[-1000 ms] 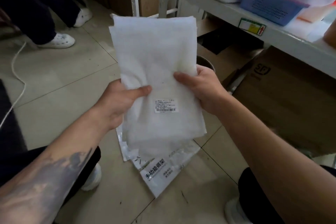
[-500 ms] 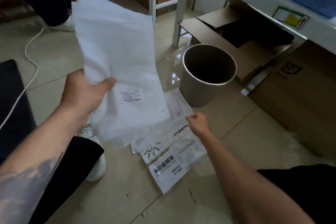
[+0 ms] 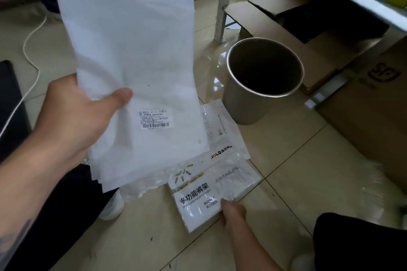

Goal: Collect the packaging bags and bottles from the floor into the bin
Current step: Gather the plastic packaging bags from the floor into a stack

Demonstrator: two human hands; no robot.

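Beige floor tiles run under a white shelf frame, with brown cardboard boxes off to the far right. Between them stands the metal bin, upright, its mouth dark; nothing can be seen inside it, so by the look of things no bag has gone in yet.

High and to the near side, the left hand is closed on a stack of white foam bags, thumb pressed over the front sheet just beside a barcode label, fingers hidden behind. The stack hangs clear of the floor, well apart from the bin's rim.

Beyond and below that hand, several printed plastic bags lie overlapped on the tiles, the farthest one just beside the bin's base. The right hand reaches down to the near edge of the lowest printed bag, fingertips touching or pinching it; whether it has a real hold cannot be told.

Judged from this, the task is early: one bundle gathered, the floor bags left to lift, everything left to drop in. No bottles are in view.
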